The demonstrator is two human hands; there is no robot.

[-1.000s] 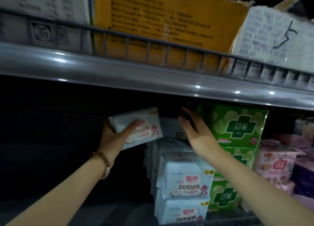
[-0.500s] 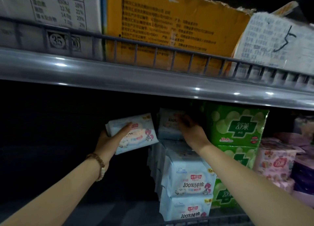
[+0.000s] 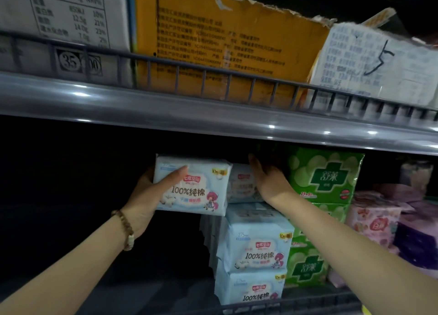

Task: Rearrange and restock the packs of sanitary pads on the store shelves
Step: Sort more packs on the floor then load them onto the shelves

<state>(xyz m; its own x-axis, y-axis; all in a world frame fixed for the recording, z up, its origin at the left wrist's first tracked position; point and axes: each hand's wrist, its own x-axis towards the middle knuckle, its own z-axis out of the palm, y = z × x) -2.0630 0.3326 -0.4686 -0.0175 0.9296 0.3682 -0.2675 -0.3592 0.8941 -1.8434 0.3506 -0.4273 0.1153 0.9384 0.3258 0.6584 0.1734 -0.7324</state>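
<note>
- While the left hand (image 3: 147, 196) grips a pack (image 3: 196, 186) at 9 o'clock of the stack (image 3: 256, 250), keep it level, label forward.
- The right hand (image 3: 267, 179), fingers straight, touches the top pack (image 3: 241, 184); let it make room.

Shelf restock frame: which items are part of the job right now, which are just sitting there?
In play: left hand holding blue pack; right hand at top stacked pack; blue stack below.
Idle: green packs, pink packs, orange carton overhead.
</note>
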